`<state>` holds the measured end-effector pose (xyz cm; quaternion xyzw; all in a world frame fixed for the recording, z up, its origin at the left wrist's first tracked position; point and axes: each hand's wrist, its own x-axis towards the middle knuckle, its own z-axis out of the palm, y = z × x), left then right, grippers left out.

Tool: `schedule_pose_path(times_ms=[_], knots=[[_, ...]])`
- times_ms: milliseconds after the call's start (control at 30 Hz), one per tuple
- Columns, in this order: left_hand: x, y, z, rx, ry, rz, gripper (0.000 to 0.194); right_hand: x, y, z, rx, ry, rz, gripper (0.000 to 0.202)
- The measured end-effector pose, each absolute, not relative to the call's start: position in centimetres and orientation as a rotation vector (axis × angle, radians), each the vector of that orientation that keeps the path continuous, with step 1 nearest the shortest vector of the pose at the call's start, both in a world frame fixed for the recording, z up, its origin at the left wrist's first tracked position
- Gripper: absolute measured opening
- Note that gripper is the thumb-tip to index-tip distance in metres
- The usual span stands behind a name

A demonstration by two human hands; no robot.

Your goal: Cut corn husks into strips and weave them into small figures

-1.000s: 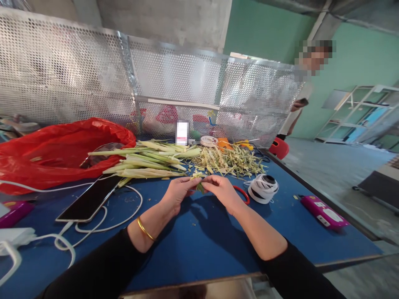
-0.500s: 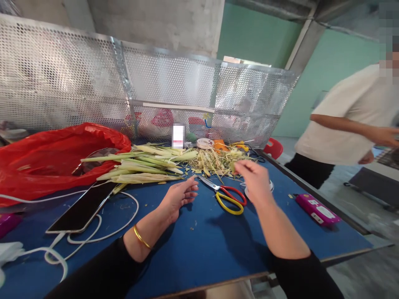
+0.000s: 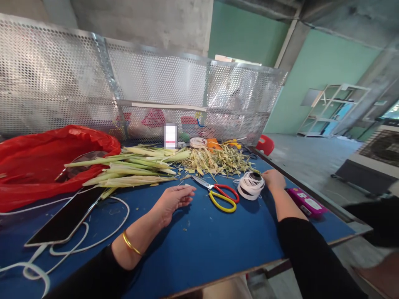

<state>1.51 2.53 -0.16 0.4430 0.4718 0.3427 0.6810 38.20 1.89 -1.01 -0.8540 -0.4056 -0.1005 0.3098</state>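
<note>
My left hand [image 3: 176,201] hovers above the table with its fingers curled and the thumb against them. Nothing plainly shows in it. My right hand [image 3: 274,180] is just right of a spool of white cord [image 3: 250,189]. Its fingers are bent and partly hidden, so what they pinch, if anything, I cannot make out. Between the hands lie scissors [image 3: 222,197] with one red and one yellow handle, blades towards the upper left. Behind them are a pile of shredded plant trimmings [image 3: 218,161] and a bundle of long pale-green husks or stalks [image 3: 134,166].
A red plastic bag [image 3: 37,162] and a charging phone [image 3: 65,216] with white cables lie on the left of the blue table [image 3: 199,249]. A purple packet [image 3: 307,202] sits near the right edge. Perforated metal panels [image 3: 162,79] stand along the back.
My right hand has moved right and down from over the spool, uncovering it. My left hand's thumb has closed against its fingers. The view has turned right; the person in white has left it.
</note>
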Motion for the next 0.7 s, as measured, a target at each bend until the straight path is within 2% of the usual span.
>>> schedule_pose_path(times_ms=[100,233,300,367,467,533,700], knots=[[1.5,2.5,0.0,1.002,1.055,0.773,0.029,38.1,0.9,0.7,-2.173,-0.881,-0.401,0.022],[1.6,2.5,0.0,1.0,1.058,0.793,0.034,34.0,-1.6,4.0,-1.784,-0.859,-0.718,0.034],[1.7,2.6,-0.2,1.007,1.078,0.828,0.034,29.4,-2.7,4.9,-1.566,-1.065,-0.78,0.036],[1.8,2.6,-0.5,1.034,1.102,0.881,0.033,23.9,-3.1,4.9,-1.432,-1.358,-0.76,0.03],[1.5,2.9,-0.7,1.068,1.145,1.031,0.039,16.9,-2.0,3.6,-1.173,-2.049,-0.772,0.025],[1.0,3.2,-0.6,0.998,1.191,1.223,0.043,14.5,-0.6,2.2,-1.235,-2.198,-0.716,0.023],[-0.6,4.0,0.8,0.63,1.214,1.594,0.037,15.2,2.4,-1.4,-1.574,-2.233,-0.181,0.021]])
